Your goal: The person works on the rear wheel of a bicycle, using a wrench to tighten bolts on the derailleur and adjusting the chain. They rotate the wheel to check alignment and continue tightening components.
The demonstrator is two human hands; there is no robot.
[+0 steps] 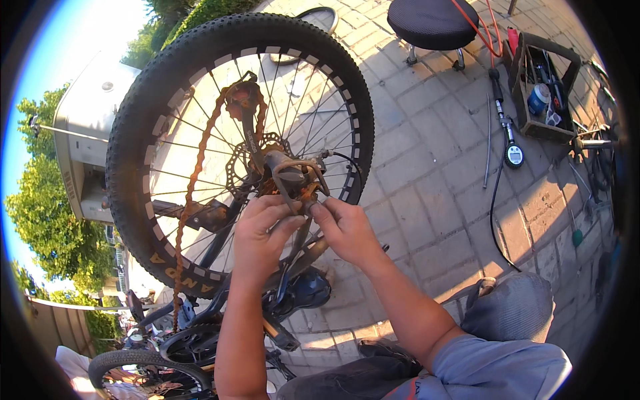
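A bicycle wheel with a wide knobby tire (pixel 143 87) stands in front of me, and both my hands are at its hub. My left hand (pixel 259 230) has its fingers closed near the lower end of a bent, rusty metal loop (pixel 279 181). My right hand (pixel 347 230) pinches at a small rusty part (pixel 309 198) just beside it; the fingertips hide most of that part. Behind them are the disc brake rotor (pixel 238 170) and the derailleur (pixel 243 100). A rusty chain (pixel 193 183) hangs slack across the spokes.
A black padded stool (pixel 433 23) stands on the brick paving. To the right are a digital pressure gauge (pixel 513 155) with a hose, a thin rod (pixel 487 147) and a tool carrier (pixel 543 127). Another bicycle wheel (pixel 137 360) is at lower left. A bicycle saddle (pixel 303 290) sits below my hands.
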